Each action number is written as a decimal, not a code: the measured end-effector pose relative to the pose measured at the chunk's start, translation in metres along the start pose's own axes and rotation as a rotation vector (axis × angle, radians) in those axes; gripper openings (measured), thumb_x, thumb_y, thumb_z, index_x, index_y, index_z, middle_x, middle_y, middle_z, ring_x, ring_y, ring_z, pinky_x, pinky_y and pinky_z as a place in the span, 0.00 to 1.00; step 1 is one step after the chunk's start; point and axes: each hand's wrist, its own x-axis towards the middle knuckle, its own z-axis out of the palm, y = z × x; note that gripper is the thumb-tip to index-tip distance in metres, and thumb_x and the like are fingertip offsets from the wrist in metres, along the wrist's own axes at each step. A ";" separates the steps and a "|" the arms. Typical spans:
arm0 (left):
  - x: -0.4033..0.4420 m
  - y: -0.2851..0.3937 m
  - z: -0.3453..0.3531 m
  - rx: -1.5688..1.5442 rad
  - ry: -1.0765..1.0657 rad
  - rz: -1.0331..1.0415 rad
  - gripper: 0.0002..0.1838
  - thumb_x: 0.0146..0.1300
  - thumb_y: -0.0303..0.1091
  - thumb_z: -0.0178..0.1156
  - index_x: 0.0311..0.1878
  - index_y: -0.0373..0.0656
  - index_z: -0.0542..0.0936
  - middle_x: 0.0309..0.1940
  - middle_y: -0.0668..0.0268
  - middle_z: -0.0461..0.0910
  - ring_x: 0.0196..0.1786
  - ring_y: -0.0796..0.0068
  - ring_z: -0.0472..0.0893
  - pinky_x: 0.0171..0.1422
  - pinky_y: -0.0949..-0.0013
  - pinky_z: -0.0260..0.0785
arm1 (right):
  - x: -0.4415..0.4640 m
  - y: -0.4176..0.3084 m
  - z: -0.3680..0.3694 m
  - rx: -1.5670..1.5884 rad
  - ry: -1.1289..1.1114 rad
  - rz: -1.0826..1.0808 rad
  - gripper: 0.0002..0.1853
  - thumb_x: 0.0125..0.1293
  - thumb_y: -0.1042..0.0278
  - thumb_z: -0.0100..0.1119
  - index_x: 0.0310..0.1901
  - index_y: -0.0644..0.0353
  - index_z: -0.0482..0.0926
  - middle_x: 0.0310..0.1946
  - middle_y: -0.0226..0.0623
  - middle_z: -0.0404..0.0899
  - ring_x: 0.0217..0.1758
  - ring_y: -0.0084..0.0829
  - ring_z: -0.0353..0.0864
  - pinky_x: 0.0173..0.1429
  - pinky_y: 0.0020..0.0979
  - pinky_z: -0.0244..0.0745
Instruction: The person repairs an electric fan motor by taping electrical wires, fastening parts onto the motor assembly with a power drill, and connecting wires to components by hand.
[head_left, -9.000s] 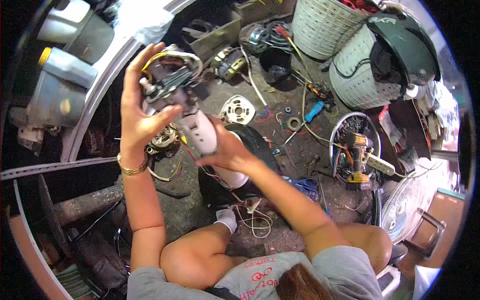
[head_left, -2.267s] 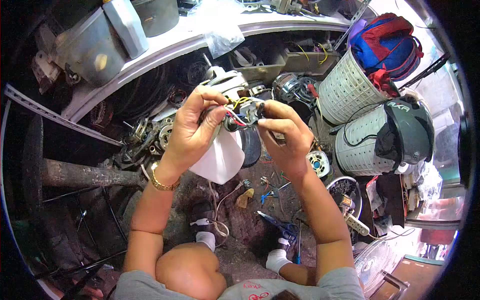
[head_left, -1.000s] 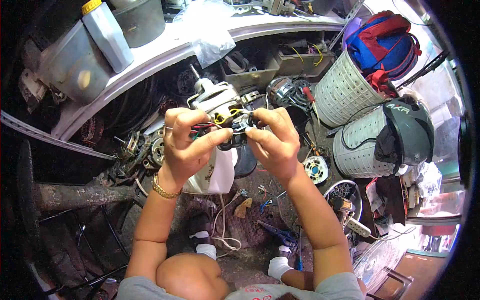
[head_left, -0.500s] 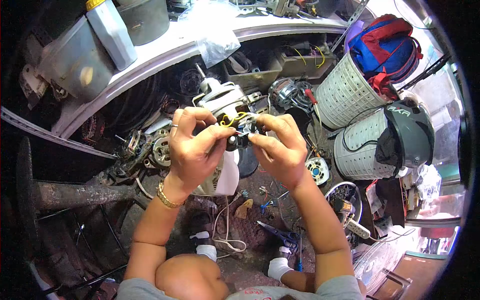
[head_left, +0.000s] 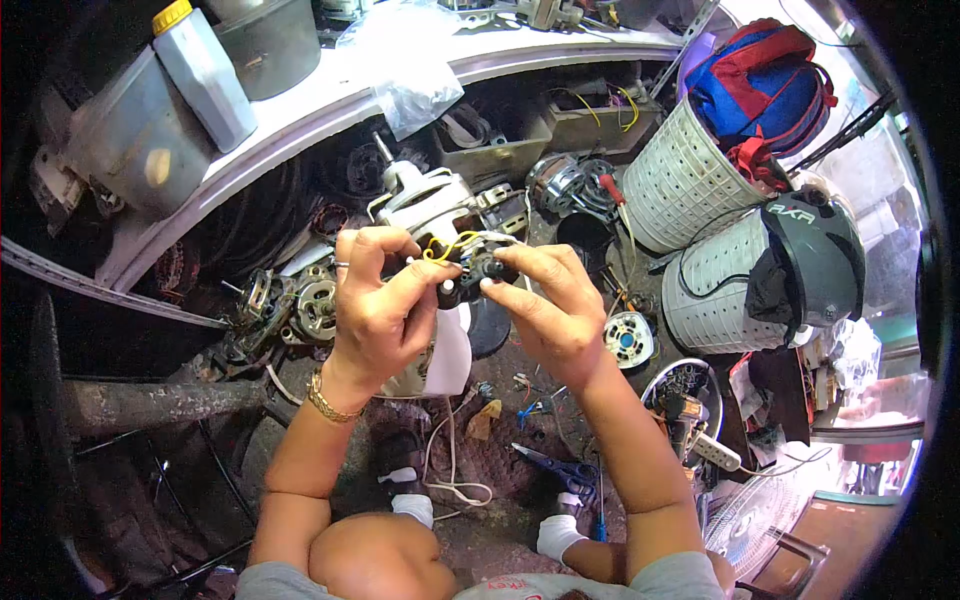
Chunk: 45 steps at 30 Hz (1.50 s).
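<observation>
In the middle of the view, a small dark part (head_left: 478, 272) with wires sits between both hands. My right hand (head_left: 556, 312) pinches its right side between thumb and fingers. My left hand (head_left: 382, 305) is closed at its left side, thumb and fingertips together by the wires; what exactly they grip is too small to make out. A yellow wire (head_left: 452, 243) loops above the fingertips. Just behind stands a white motor (head_left: 425, 200) with its shaft pointing up and left. Beneath the hands is a white housing (head_left: 448, 360), partly hidden by my left hand.
Blue-handled scissors (head_left: 560, 468) and a white cord (head_left: 455, 485) lie on the floor. At the right are a round white cover (head_left: 628, 340), a drill (head_left: 682, 412), a power strip (head_left: 716, 452), a black helmet (head_left: 815, 258) and white baskets (head_left: 680, 190). Motor parts (head_left: 312, 308) lie left.
Earlier, both hands held the larger assembly tilted up; now it stands below them and they are at its wires. Over the last second the hands have shifted slightly, with the dark part turned between them.
</observation>
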 end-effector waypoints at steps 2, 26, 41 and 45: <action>-0.001 0.001 0.000 0.001 -0.007 -0.002 0.17 0.44 0.17 0.61 0.37 0.48 0.86 0.37 0.63 0.69 0.42 0.64 0.70 0.45 0.65 0.62 | 0.002 -0.001 0.001 0.006 -0.002 0.017 0.19 0.43 0.79 0.65 0.42 0.59 0.84 0.47 0.43 0.81 0.44 0.42 0.80 0.45 0.38 0.79; 0.001 0.015 0.002 0.052 0.012 -0.097 0.09 0.47 0.34 0.71 0.33 0.46 0.85 0.38 0.62 0.70 0.43 0.62 0.67 0.48 0.61 0.59 | -0.003 0.002 -0.006 0.764 0.109 0.958 0.07 0.65 0.76 0.62 0.44 0.66 0.82 0.38 0.30 0.80 0.41 0.18 0.77 0.45 0.24 0.74; 0.003 0.016 0.003 0.049 0.012 -0.106 0.08 0.48 0.34 0.70 0.33 0.47 0.85 0.39 0.62 0.71 0.44 0.62 0.68 0.47 0.61 0.62 | 0.023 0.017 -0.017 0.417 -0.268 0.392 0.20 0.53 0.73 0.71 0.50 0.59 0.83 0.45 0.37 0.80 0.37 0.23 0.78 0.39 0.22 0.74; 0.004 0.016 0.001 0.072 0.003 -0.097 0.08 0.47 0.33 0.70 0.33 0.46 0.84 0.39 0.62 0.70 0.43 0.63 0.69 0.46 0.63 0.64 | 0.022 0.023 -0.014 0.333 -0.285 0.364 0.22 0.49 0.71 0.75 0.48 0.60 0.84 0.43 0.35 0.80 0.33 0.23 0.78 0.37 0.24 0.74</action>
